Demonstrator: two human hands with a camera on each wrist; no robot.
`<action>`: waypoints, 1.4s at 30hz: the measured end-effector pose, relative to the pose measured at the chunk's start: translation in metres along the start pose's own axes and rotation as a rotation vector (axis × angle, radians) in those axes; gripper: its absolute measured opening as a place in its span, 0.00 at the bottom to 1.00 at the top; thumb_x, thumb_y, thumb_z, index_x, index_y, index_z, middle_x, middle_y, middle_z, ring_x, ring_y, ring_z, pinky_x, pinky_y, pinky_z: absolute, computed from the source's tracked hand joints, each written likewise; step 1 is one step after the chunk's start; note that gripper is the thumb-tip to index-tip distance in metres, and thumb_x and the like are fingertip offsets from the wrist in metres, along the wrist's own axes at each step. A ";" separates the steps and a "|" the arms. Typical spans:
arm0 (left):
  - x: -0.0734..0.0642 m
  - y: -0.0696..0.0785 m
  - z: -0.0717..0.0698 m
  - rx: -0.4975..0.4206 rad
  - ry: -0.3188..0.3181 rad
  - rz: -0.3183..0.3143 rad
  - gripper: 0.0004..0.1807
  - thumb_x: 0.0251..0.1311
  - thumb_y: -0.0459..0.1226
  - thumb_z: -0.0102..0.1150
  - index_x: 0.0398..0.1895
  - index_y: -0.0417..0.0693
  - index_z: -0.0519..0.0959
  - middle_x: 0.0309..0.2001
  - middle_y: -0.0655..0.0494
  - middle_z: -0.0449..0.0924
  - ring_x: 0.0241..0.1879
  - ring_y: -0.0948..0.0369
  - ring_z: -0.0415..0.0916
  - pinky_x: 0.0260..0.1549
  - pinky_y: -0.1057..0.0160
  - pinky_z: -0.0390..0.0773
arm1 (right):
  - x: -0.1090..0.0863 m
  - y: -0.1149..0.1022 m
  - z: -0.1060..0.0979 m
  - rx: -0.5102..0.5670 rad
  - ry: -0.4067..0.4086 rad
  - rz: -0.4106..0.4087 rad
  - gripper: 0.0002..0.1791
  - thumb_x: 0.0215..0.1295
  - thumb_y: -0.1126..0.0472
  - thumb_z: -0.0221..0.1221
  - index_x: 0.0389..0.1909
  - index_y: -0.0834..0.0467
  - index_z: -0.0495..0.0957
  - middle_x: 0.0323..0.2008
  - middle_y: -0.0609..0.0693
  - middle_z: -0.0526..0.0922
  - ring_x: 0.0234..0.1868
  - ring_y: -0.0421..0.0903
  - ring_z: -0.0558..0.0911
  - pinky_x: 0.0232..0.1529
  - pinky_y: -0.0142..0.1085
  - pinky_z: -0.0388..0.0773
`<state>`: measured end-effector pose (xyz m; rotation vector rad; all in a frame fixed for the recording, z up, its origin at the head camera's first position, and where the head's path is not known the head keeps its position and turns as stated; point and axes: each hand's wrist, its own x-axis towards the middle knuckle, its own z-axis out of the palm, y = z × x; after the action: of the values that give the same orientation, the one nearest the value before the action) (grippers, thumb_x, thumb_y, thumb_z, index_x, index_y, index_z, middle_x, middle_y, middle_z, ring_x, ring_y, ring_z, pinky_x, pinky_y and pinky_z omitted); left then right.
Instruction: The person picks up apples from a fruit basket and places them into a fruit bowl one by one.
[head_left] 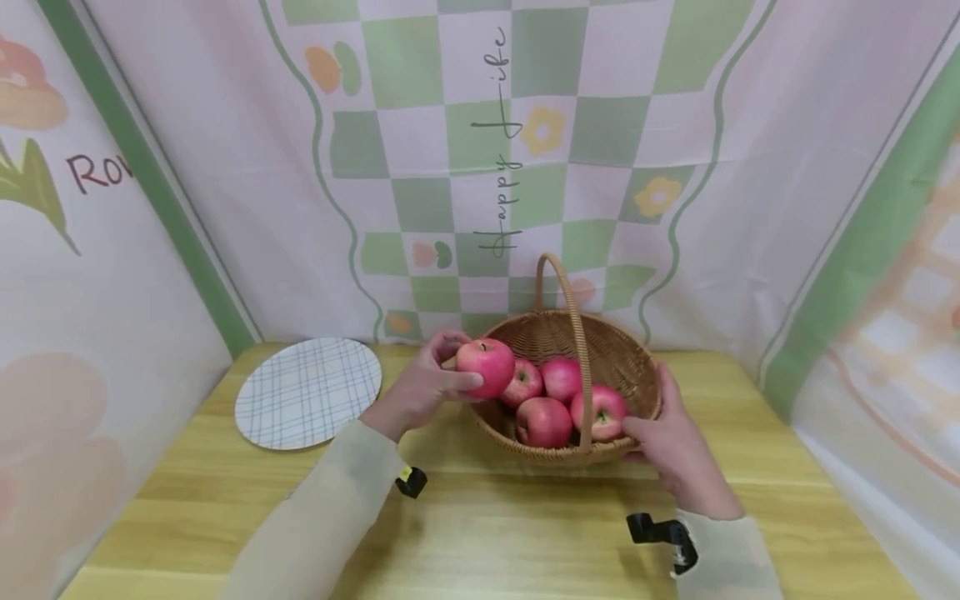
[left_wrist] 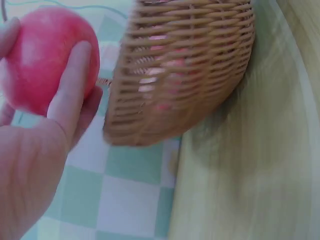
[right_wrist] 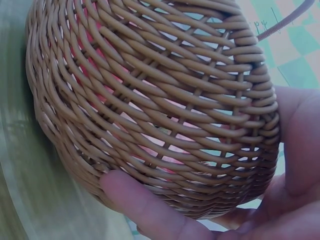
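Note:
A pinkish-red apple (head_left: 486, 367) is gripped in my left hand (head_left: 420, 390), up at the left rim of a brown wicker basket (head_left: 618, 354). In the left wrist view, fingers and thumb wrap this apple (left_wrist: 50, 60) beside the woven wall. Several more apples (head_left: 543, 422) lie inside the basket, under its arched handle (head_left: 576, 333). My right hand (head_left: 678, 442) holds the basket's right side, thumb over the rim. From the right wrist view, the hand's fingers (right_wrist: 145, 207) press along the outside of the weave, with red apples showing through the gaps.
A round plate (head_left: 309, 396) with a blue checked pattern lies at the left of the wooden table (head_left: 480, 533). Behind the basket hangs a green-and-white checked cloth (head_left: 480, 167), and more printed cloth encloses both sides.

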<state>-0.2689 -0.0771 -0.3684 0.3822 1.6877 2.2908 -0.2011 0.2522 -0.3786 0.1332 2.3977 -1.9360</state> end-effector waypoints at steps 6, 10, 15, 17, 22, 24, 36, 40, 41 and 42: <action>0.001 0.017 -0.034 0.115 0.161 -0.001 0.32 0.51 0.21 0.67 0.59 0.41 0.66 0.61 0.40 0.65 0.53 0.41 0.75 0.43 0.44 0.81 | 0.001 0.003 -0.003 0.002 0.011 0.025 0.62 0.62 0.74 0.53 0.75 0.36 0.17 0.75 0.71 0.32 0.59 0.69 0.68 0.37 0.56 0.82; 0.001 0.031 -0.072 0.215 0.269 -0.044 0.35 0.53 0.23 0.67 0.64 0.41 0.62 0.64 0.38 0.64 0.54 0.39 0.74 0.44 0.44 0.81 | 0.002 0.005 -0.004 0.013 0.024 0.043 0.61 0.62 0.75 0.52 0.75 0.38 0.16 0.75 0.70 0.30 0.61 0.70 0.64 0.37 0.56 0.82; -0.001 0.039 -0.125 0.295 0.376 -0.091 0.39 0.58 0.26 0.66 0.69 0.39 0.56 0.66 0.35 0.60 0.55 0.38 0.73 0.43 0.49 0.82 | 0.002 0.007 -0.008 0.022 0.021 0.048 0.61 0.63 0.75 0.51 0.75 0.38 0.15 0.76 0.67 0.26 0.65 0.75 0.58 0.37 0.57 0.82; -0.002 0.039 -0.145 0.311 0.414 -0.101 0.40 0.60 0.27 0.65 0.70 0.38 0.53 0.67 0.33 0.57 0.57 0.37 0.71 0.45 0.49 0.81 | 0.002 0.007 -0.009 0.021 0.018 0.049 0.61 0.64 0.75 0.52 0.75 0.38 0.15 0.76 0.66 0.24 0.66 0.77 0.55 0.37 0.57 0.82; -0.009 0.034 -0.182 0.343 0.541 -0.131 0.42 0.61 0.25 0.62 0.72 0.39 0.48 0.70 0.32 0.51 0.63 0.37 0.64 0.48 0.50 0.80 | 0.001 0.006 -0.007 0.014 0.019 0.050 0.60 0.64 0.75 0.51 0.75 0.39 0.16 0.76 0.68 0.26 0.66 0.76 0.57 0.37 0.57 0.82; -0.012 0.030 -0.193 0.378 0.619 -0.148 0.42 0.60 0.25 0.63 0.72 0.41 0.50 0.70 0.35 0.51 0.64 0.39 0.61 0.48 0.51 0.80 | 0.001 0.005 -0.006 0.009 0.021 0.047 0.60 0.63 0.75 0.51 0.75 0.39 0.16 0.76 0.68 0.26 0.65 0.75 0.58 0.37 0.56 0.82; -0.030 0.015 -0.241 0.392 0.799 -0.220 0.49 0.57 0.22 0.62 0.77 0.44 0.45 0.74 0.34 0.48 0.70 0.40 0.53 0.51 0.54 0.78 | 0.002 0.003 0.000 -0.030 0.014 0.037 0.61 0.62 0.74 0.52 0.76 0.39 0.18 0.73 0.76 0.34 0.59 0.72 0.68 0.36 0.56 0.82; -0.031 0.011 -0.246 0.422 0.834 -0.215 0.50 0.56 0.22 0.63 0.76 0.41 0.44 0.73 0.33 0.49 0.70 0.40 0.53 0.50 0.57 0.78 | 0.002 0.003 0.000 -0.014 0.012 0.039 0.61 0.63 0.75 0.52 0.76 0.39 0.17 0.74 0.74 0.31 0.61 0.74 0.64 0.36 0.57 0.82; -0.030 0.010 -0.246 0.445 0.843 -0.217 0.50 0.55 0.23 0.64 0.76 0.41 0.45 0.73 0.34 0.50 0.70 0.40 0.54 0.52 0.57 0.77 | 0.002 0.002 -0.001 -0.012 0.013 0.039 0.61 0.63 0.75 0.52 0.76 0.39 0.17 0.74 0.73 0.31 0.61 0.74 0.64 0.36 0.57 0.82; -0.029 0.010 -0.246 0.459 0.848 -0.214 0.49 0.54 0.23 0.64 0.76 0.40 0.46 0.73 0.34 0.51 0.69 0.41 0.55 0.53 0.56 0.77 | 0.002 0.002 -0.001 -0.011 0.016 0.040 0.61 0.62 0.75 0.52 0.76 0.39 0.17 0.74 0.73 0.31 0.61 0.74 0.63 0.36 0.57 0.82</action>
<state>-0.3328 -0.3088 -0.4313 -0.7739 2.4789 1.9936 -0.2027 0.2535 -0.3807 0.1948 2.3957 -1.9120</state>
